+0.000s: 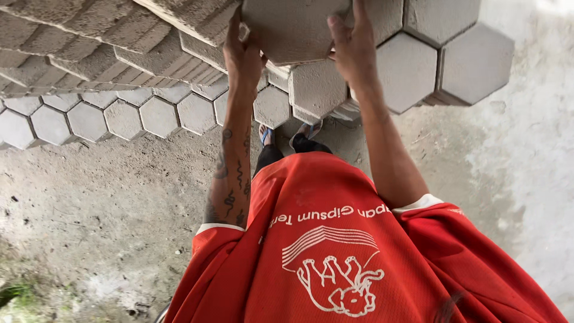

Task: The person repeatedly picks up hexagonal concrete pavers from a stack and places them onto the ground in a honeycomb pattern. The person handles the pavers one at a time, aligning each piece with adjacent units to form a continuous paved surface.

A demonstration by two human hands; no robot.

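Both my hands grip one grey hexagonal concrete paving block (pixel 293 27) at the top centre. My left hand (pixel 242 57), on a tattooed forearm, clasps its left edge. My right hand (pixel 353 48) clasps its right edge, fingers reaching over the top. The block is held just above a stack of similar hexagonal blocks (pixel 317 90). My red shirt (pixel 335 251) fills the bottom of the view, and my feet in blue sandals (pixel 268 134) stand close to the stack.
Rows of hexagonal blocks (pixel 122 116) stand on edge at the left, with more laid flat above them (pixel 89 48). Further blocks (pixel 472 60) are stacked at the upper right. The ground is rough bare concrete (pixel 107 203), paler at the right (pixel 532 179).
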